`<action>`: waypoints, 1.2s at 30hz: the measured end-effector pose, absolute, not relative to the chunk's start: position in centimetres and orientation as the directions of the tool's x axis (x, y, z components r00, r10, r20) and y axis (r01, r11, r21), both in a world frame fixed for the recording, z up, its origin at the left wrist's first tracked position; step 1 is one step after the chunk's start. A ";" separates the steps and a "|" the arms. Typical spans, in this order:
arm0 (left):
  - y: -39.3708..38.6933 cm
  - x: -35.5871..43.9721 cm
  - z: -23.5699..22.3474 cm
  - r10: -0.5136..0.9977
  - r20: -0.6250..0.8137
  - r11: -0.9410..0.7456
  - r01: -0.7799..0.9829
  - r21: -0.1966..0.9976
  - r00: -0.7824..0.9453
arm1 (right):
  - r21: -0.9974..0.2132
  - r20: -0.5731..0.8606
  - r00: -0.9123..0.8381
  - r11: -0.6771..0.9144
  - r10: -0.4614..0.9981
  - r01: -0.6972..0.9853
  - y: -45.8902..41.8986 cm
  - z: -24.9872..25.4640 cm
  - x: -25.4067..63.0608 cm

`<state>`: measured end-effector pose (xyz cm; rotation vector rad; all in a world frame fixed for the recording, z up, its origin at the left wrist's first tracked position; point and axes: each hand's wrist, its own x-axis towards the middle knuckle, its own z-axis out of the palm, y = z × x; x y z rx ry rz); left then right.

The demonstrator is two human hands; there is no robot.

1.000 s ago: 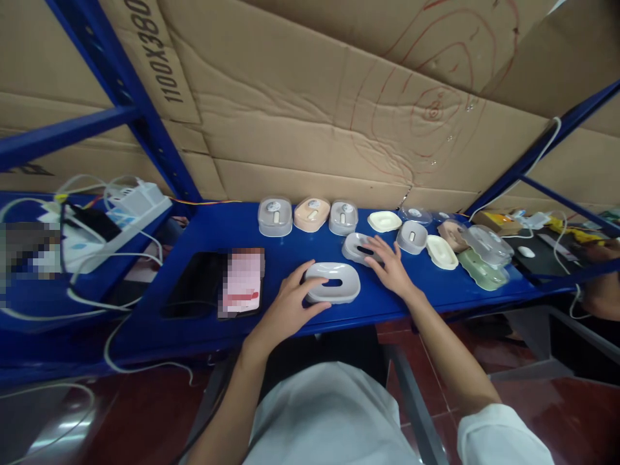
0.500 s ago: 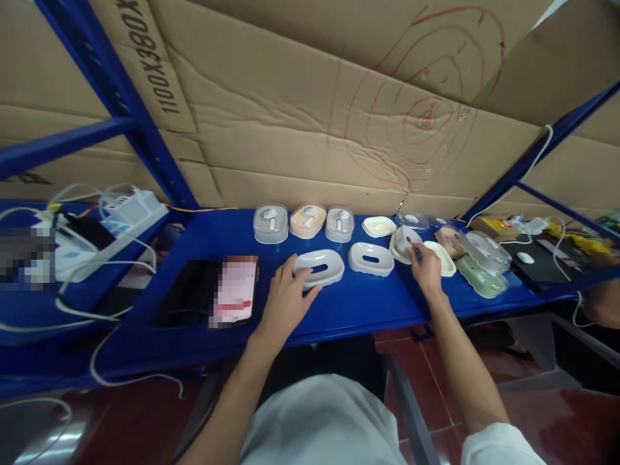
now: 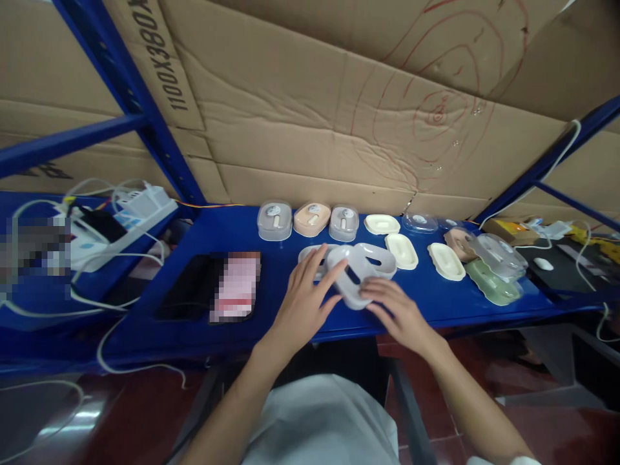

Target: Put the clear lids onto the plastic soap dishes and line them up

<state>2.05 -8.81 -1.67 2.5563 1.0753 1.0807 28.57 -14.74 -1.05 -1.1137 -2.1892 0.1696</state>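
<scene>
A grey oval plastic tray [image 3: 349, 279] with a slot in it is tilted up just above the blue shelf [image 3: 271, 323]. My left hand [image 3: 305, 300] presses its fingers against the tray's left side. Along its near edge lie the fingers of my right hand [image 3: 397, 313], so the tray is held between both hands. Two more grey trays lie right behind it, one [image 3: 310, 252] partly under my left fingers and one [image 3: 382, 258] to the right.
Three lidded boxes [image 3: 311, 219] stand in a row at the back. Cream trays [image 3: 401, 250], clear lids [image 3: 498, 248] and a green base [image 3: 491, 283] lie to the right. A phone [image 3: 237, 286], a black tablet [image 3: 191, 294], a power strip [image 3: 140, 206] and cables are on the left.
My right hand came back from the parts on the right with a grey tray. My left hand left the grey tray it rested on and now meets the right hand on the tilted tray.
</scene>
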 end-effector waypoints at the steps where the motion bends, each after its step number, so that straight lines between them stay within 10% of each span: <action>1: -9.3 0.9 -2.2 0.651 0.558 -0.751 0.545 0.374 0.514 | -0.407 0.483 -0.454 0.651 0.749 0.641 -15.4 -1.6 27.5; 6: -11.5 -2.2 -4.5 0.621 0.553 -0.777 0.528 0.343 0.556 | -0.363 0.432 -0.513 0.663 0.742 0.655 -16.0 -3.0 26.6; 14: -11.6 -0.9 -5.2 0.635 0.521 -0.772 0.499 0.394 0.570 | -0.160 0.555 -0.031 0.143 0.831 0.977 -9.9 -4.3 37.4; 21: -10.3 1.0 -4.4 0.681 0.481 -0.732 0.511 0.451 0.552 | -0.235 0.645 0.137 0.025 0.752 0.972 -11.4 -5.1 39.4; 25: -11.5 -0.3 -3.8 0.682 0.606 -0.729 0.450 0.516 0.410 | -0.338 0.742 0.134 0.193 0.657 0.921 -16.8 -3.6 36.4; 29: -12.8 -2.2 -3.0 0.669 0.710 -0.708 0.481 0.517 0.221 | -0.367 0.572 -0.227 0.493 0.788 0.789 -19.5 -3.1 31.0; 36: -12.9 -1.7 -3.6 0.628 0.649 -0.762 0.505 0.405 0.428 | -0.293 0.503 -0.520 0.702 0.690 0.649 -15.4 -5.0 26.8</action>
